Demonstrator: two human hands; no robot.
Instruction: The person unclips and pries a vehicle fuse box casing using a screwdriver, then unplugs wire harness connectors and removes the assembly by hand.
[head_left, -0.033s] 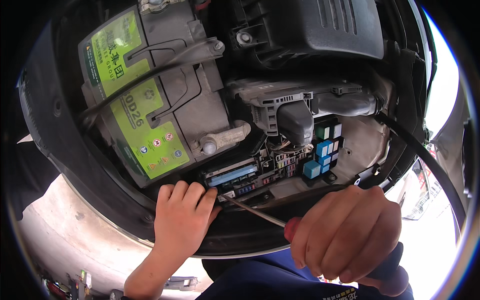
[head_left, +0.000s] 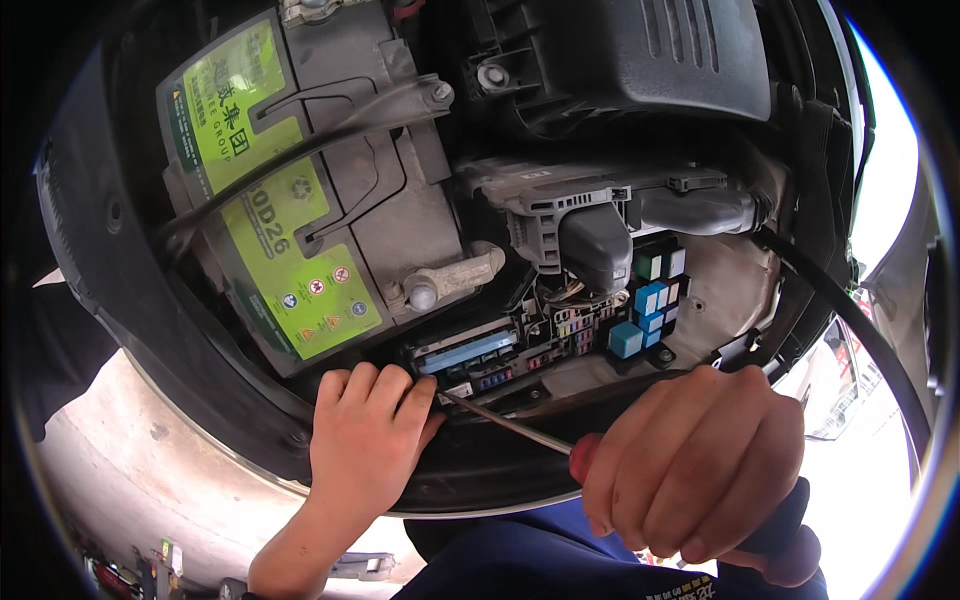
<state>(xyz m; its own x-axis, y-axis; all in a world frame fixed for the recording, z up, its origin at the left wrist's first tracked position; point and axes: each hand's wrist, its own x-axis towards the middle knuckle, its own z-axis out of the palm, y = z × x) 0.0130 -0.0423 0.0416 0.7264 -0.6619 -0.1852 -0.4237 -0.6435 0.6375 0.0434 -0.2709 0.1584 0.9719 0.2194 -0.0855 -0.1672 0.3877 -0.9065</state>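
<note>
With the right hand (head_left: 700,465) gripping the screwdriver (head_left: 560,448) and the left hand (head_left: 368,432) curled on the fuse box (head_left: 560,330) edge, the tip could slip and jab those fingers (head_left: 385,385).

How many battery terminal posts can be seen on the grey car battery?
2. One terminal post is at the far edge of the grey car battery, the other terminal post at its near corner beside the open fuse box. None seems hidden.

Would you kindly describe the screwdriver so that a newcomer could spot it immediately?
Start at the big grey battery with the green label, then drop to the open fuse box beside it. The screwdriver slants from its near edge to the right hand: the only thin metal shaft with a red handle.
</note>
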